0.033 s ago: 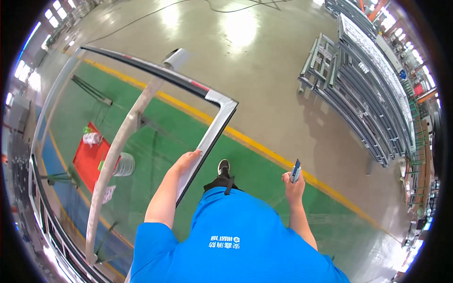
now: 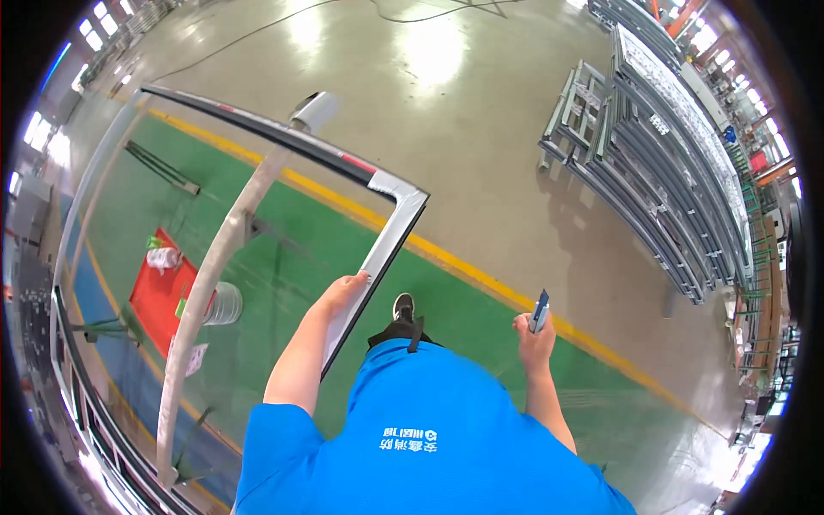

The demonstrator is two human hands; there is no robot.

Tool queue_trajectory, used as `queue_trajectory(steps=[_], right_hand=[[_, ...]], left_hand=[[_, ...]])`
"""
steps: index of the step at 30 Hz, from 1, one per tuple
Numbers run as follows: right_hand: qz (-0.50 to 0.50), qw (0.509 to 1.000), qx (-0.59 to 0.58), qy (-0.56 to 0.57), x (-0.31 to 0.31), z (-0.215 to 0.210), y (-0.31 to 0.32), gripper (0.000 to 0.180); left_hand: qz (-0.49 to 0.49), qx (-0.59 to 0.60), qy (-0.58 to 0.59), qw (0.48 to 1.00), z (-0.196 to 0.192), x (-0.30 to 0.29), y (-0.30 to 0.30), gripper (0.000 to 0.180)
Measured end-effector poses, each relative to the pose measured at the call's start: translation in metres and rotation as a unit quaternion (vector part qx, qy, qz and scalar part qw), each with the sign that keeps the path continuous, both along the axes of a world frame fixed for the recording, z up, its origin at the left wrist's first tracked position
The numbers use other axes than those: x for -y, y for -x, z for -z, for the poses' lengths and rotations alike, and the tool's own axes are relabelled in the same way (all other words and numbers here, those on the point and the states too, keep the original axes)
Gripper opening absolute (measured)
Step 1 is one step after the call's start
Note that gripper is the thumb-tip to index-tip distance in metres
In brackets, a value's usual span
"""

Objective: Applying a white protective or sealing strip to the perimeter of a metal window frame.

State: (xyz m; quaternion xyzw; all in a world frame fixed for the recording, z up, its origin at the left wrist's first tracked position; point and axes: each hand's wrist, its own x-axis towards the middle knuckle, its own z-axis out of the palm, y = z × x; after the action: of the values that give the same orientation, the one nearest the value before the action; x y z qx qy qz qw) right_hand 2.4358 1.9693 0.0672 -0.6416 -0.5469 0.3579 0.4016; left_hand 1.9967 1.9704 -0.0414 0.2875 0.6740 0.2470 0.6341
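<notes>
A large rectangular metal frame with pale grey faces and black edges lies to my left, on a padded pale support bar. My left hand is closed on the frame's near right side, below its corner; the fingers on the underside are partly hidden. Off to the right, away from the frame, my right hand is wrapped around a utility knife with a grey-blue handle. The knife points upward in the picture, with its dark tip above my fist.
Through the frame show a red tray holding a white roll, and a stack of pale round items. Many similar frames lean stacked at the right. A yellow line crosses the floor, and a cable lies at the far side.
The surroundings and the frame sit very slightly further left in the picture. Both hands keep their holds.
</notes>
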Motion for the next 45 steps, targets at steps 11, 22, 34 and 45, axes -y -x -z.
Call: queue_trajectory(steps=[11,22,34,45], right_hand=[[-0.013,0.999,0.045,0.003,-0.23,0.01,-0.008,0.016],[-0.272,0.953,0.133,0.031,-0.583,0.019,0.056,0.02],[-0.629,0.736,0.231,0.099,-0.753,0.073,0.358,0.037],[-0.641,0.683,0.068,0.343,-0.705,0.145,0.585,0.03]], left_hand=[[-0.004,0.05,0.068,0.996,0.015,-0.211,-0.054,0.079],[-0.081,0.081,0.176,0.978,-0.005,-0.209,-0.047,0.061],[-0.028,0.145,0.293,0.945,-0.032,-0.231,-0.053,0.066],[-0.046,-0.142,0.43,0.891,-0.107,-0.285,-0.063,0.079]])
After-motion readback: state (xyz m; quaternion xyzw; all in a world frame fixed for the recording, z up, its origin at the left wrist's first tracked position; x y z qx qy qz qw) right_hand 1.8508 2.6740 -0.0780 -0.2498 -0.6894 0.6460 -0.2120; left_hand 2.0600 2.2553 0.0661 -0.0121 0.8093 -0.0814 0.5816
